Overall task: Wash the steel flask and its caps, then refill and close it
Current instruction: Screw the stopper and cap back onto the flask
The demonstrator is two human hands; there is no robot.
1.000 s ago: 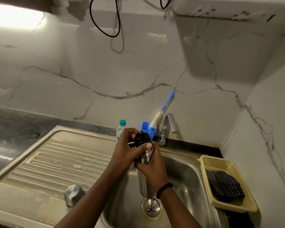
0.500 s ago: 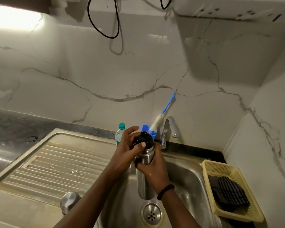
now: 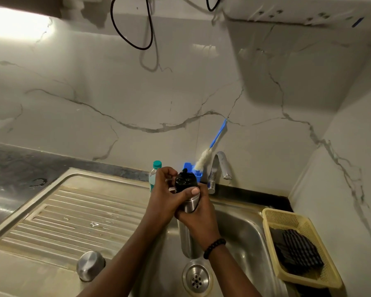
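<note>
Steel flask [image 3: 190, 205] sat over the sink [image 3: 242, 228]; right hand [image 3: 198, 219] gripped its body to steady it while left hand [image 3: 167, 198] curled round the black cap [image 3: 185, 182], likely twisting.

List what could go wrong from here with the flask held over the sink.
1. The steel flask looks wet; as the left hand works the black inner cap, it might slip from the right hand into the sink.
2. The steel outer cap sits near the drainboard's front edge; the left forearm could knock it off.
</note>
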